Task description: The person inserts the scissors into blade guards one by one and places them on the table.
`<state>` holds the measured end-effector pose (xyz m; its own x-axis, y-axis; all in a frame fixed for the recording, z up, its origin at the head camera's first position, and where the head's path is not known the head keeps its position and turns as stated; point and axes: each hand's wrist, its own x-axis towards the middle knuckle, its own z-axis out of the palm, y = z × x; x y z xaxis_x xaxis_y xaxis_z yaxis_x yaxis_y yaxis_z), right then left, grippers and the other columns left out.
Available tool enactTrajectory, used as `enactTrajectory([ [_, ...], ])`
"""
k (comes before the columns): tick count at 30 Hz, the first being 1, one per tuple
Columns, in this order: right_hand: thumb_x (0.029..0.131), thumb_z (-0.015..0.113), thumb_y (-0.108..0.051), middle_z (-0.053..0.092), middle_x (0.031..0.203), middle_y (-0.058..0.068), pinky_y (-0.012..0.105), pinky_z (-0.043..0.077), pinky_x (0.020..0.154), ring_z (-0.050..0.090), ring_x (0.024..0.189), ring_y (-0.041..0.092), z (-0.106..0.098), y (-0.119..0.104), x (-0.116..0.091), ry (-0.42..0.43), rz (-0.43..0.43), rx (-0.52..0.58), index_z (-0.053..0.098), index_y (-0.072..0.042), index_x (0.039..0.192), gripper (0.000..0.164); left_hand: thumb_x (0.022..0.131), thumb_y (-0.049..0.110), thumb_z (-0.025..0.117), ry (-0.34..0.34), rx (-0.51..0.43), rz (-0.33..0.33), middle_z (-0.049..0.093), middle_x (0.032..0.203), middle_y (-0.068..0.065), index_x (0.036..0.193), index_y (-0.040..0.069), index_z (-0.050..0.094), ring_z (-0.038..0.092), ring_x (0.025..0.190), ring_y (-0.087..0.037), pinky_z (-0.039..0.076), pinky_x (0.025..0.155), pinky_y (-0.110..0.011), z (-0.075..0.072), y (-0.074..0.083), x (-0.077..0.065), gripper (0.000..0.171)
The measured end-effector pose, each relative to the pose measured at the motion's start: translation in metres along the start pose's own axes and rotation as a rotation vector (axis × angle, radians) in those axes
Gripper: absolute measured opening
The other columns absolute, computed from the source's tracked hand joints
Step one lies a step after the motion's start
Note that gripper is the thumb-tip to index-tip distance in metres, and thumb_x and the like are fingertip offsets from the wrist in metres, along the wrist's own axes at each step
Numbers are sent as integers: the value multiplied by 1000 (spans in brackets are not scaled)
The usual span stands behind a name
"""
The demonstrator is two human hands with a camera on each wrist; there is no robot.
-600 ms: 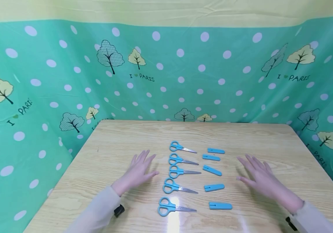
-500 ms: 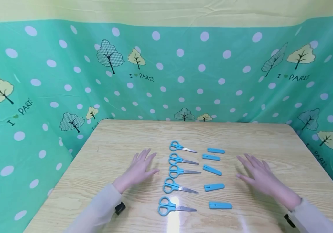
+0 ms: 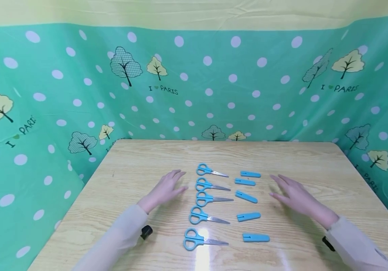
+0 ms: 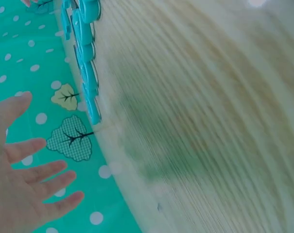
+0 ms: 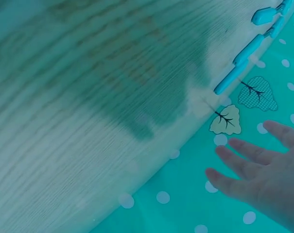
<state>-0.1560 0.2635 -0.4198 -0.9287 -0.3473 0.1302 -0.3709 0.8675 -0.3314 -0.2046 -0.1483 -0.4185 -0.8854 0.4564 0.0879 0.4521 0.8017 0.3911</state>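
Several blue-handled scissors [image 3: 205, 241] lie in a column down the middle of the wooden table, blades pointing right. Facing their tips is a column of several blue blade covers [image 3: 256, 237], one beside each pair. To the left of the handles hovers my left hand [image 3: 163, 191], fingers spread and holding nothing; its fingertips are near the upper scissors. My right hand [image 3: 297, 197] is held to the right of the covers, fingers extended, also holding nothing. The left wrist view shows the outstretched left fingers and the scissor handles [image 4: 86, 53] beyond. In the right wrist view the covers [image 5: 249, 51] appear past the right hand.
The wooden table [image 3: 139, 154] is bounded at the back and sides by a green dotted curtain [image 3: 167, 113] printed with trees. A black wrist strap piece [image 3: 146, 232] shows under the left sleeve, another [image 3: 328, 244] under the right. Light glares on the table's front.
Both hands have moved slightly inward and away from the body, the left towards the scissors and the right towards the covers. The head view has shifted a little. Scissors and covers lie as before.
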Motion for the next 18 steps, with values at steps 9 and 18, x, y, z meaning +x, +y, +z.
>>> enactTrajectory([
  [9, 87, 54, -32, 39, 123, 34, 59, 33, 89, 39, 110, 49, 3, 1, 14, -20, 15, 71, 35, 4, 131, 60, 87, 30, 55, 10, -52, 15, 47, 125, -15, 125, 4, 45, 44, 115, -30, 35, 97, -43, 5, 3, 20, 47],
  [18, 90, 52, -28, 39, 124, 33, 57, 33, 91, 38, 113, 47, 6, 2, 31, -53, 34, 118, 36, 6, 129, 55, 88, 23, 55, 15, -95, 16, 50, 120, -14, 122, 2, 48, 48, 110, -29, 39, 93, -41, 9, 5, 36, 41],
])
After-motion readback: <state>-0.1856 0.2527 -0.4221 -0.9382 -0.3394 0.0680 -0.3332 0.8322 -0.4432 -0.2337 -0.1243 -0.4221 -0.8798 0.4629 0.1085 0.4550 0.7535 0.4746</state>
